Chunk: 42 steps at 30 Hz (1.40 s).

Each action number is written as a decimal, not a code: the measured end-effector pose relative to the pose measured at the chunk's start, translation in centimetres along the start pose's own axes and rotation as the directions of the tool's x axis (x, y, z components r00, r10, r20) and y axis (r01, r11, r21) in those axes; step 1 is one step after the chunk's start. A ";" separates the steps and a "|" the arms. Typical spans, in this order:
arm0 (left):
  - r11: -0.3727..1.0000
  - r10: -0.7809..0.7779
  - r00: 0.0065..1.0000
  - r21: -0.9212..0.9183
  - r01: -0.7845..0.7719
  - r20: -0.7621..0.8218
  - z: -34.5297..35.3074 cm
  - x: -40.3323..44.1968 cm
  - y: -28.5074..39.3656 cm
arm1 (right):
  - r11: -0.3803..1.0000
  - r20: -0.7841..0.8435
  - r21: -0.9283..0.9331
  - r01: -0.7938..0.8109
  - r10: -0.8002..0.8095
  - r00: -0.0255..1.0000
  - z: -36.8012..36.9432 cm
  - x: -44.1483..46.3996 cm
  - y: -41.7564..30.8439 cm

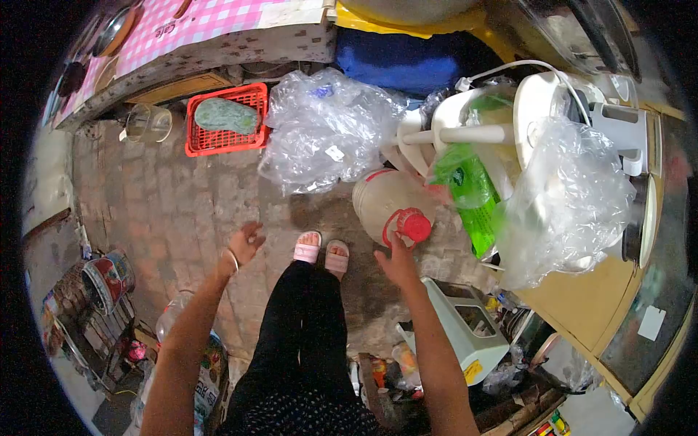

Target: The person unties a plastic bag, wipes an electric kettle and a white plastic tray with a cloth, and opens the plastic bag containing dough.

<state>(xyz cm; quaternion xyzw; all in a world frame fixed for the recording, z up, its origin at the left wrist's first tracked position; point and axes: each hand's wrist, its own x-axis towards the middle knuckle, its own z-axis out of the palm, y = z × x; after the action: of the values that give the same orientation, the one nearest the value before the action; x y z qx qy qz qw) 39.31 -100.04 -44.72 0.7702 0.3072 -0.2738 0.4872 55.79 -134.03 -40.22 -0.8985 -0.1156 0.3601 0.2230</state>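
A large clear plastic jug (374, 200) with a red screw cap (416, 225) and a red carry handle (387, 227) stands on the floor, right of my feet. The fingertips of my right hand (398, 263) are at that handle, with the thumb spread away to the left. Whether any finger is hooked through the handle I cannot tell. My left hand (246, 245) is in the air left of my feet, fingers loosely apart and nothing in it. A bracelet circles that wrist.
Beyond my feet lie crumpled clear plastic bags (327, 134) and a red basket (227, 147) holding a green melon-like vegetable (225, 116). A glass container (149, 123) is farther left. At right are white plastic furniture (534, 109), a green packet (469, 192) and a pale bin (465, 330).
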 end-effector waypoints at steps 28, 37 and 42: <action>0.790 -0.316 0.924 -0.599 0.131 -0.215 -3.8 -17.8 -13.8 | 0.504 0.365 0.775 -0.382 0.137 0.921 6.8 6.6 -23.6; 0.500 -0.465 0.884 -0.839 0.216 -0.050 -9.4 -17.9 -19.5 | 0.076 0.373 0.922 -0.380 0.084 0.924 9.6 9.7 -29.5; 0.632 -0.488 0.863 -0.735 0.247 -0.130 -9.8 -17.9 -17.2 | 0.127 0.379 0.917 -0.379 0.024 0.925 7.1 9.6 -30.4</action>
<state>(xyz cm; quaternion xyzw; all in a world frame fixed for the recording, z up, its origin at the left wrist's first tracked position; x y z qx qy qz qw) 15.94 -88.96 -38.09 0.4818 0.6132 -0.1049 0.6171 56.20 -101.69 -35.76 -0.4851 0.2397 0.4942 0.6804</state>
